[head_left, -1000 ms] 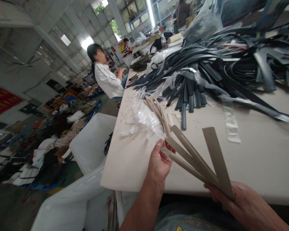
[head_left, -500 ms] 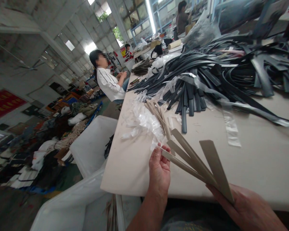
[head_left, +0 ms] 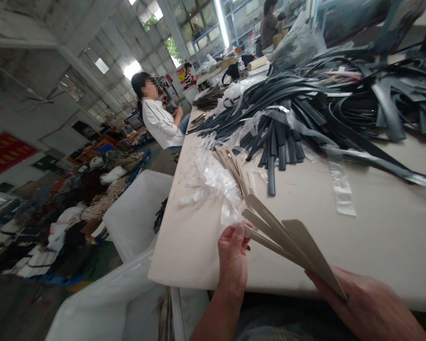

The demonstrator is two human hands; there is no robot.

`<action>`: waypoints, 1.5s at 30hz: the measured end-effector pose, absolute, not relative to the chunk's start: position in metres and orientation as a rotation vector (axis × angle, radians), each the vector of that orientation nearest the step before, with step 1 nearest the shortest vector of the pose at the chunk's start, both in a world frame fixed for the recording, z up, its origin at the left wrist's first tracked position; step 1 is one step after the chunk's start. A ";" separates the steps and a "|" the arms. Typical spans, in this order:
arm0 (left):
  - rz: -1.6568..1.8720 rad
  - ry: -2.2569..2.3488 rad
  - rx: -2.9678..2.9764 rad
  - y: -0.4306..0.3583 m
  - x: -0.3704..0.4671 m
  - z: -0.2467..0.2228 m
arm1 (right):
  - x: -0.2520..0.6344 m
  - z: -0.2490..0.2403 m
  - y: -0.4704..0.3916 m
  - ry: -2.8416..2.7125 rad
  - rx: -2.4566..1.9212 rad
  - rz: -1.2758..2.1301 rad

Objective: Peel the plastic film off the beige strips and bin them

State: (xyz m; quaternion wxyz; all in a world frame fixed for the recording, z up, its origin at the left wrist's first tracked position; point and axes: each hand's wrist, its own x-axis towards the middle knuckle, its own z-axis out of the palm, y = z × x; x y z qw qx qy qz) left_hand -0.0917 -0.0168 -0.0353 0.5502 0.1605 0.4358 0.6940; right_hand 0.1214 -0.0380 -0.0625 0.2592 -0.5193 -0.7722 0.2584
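Note:
Several flat khaki strips (head_left: pixel 291 241) fan out over the table's near edge. My right hand (head_left: pixel 362 298) is closed around their lower ends. With thumb and fingers pinched, my left hand (head_left: pixel 234 246) holds the tip of the lowest strip. Clear plastic film (head_left: pixel 231 210) touches the fingertips of my left hand. Just beyond lies a bundle of thin beige strips (head_left: pixel 232 168) beside crumpled plastic wrap (head_left: pixel 213 175).
Long black straps (head_left: pixel 305 104) heap across the far side of the pale table (head_left: pixel 184 246). White bins (head_left: pixel 138 208) stand left of it. A person in a white striped shirt (head_left: pixel 159 121) sits beyond the left edge; others are farther back.
My left hand's fingers have closed more tightly at the strip's tip, and the hand is slightly lower. The khaki strips have tilted and bunched closer together.

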 end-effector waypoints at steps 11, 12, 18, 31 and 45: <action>1.581 1.063 0.443 -0.025 -0.091 -0.043 | 0.099 -0.052 -0.026 -2.017 -1.340 1.471; 1.574 1.105 0.475 -0.026 -0.091 -0.044 | 0.099 -0.053 -0.026 -2.013 -1.344 1.469; 1.299 0.919 0.666 -0.033 -0.075 -0.046 | 0.090 -0.049 -0.021 -1.943 -1.364 1.346; 1.569 0.883 0.500 -0.017 -0.085 -0.042 | 0.081 -0.063 -0.011 -1.901 -1.256 1.361; 1.761 0.914 0.292 -0.006 -0.113 -0.026 | 0.080 -0.072 -0.014 -1.956 -1.224 1.363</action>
